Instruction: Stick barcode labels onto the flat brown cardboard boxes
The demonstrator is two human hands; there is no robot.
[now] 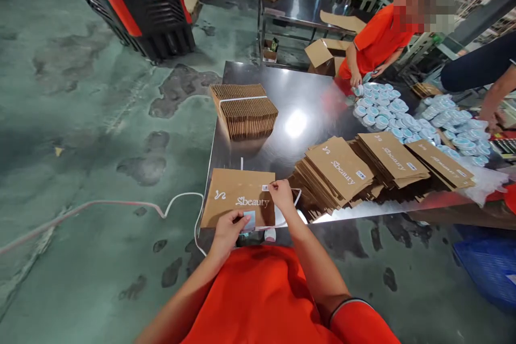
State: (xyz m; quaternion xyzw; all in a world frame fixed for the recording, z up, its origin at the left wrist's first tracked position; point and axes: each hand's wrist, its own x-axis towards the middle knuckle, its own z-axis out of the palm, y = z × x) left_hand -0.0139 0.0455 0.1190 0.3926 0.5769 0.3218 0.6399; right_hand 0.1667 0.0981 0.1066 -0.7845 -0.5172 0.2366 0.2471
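A flat kraft cardboard sheet (237,199) printed "Sbeauty" lies at the near edge of the steel table (298,88), with a white strap (292,209) looped around it. My left hand (228,231) grips its near edge beside a small teal card (249,220). My right hand (281,195) pinches a small white label (265,187) at the sheet's far edge. Further along lie stacks of printed kraft sheets (334,169), and a strapped bundle of kraft sheets (244,111) sits at the table's left. Pale blue round tins (379,110) are heaped at the far right.
A co-worker in an orange shirt (379,37) handles the tins, and another person's arm (494,97) reaches in at the right. An open cardboard box (322,56) and a metal table (298,16) stand behind. A white cable (121,204) lies on the floor.
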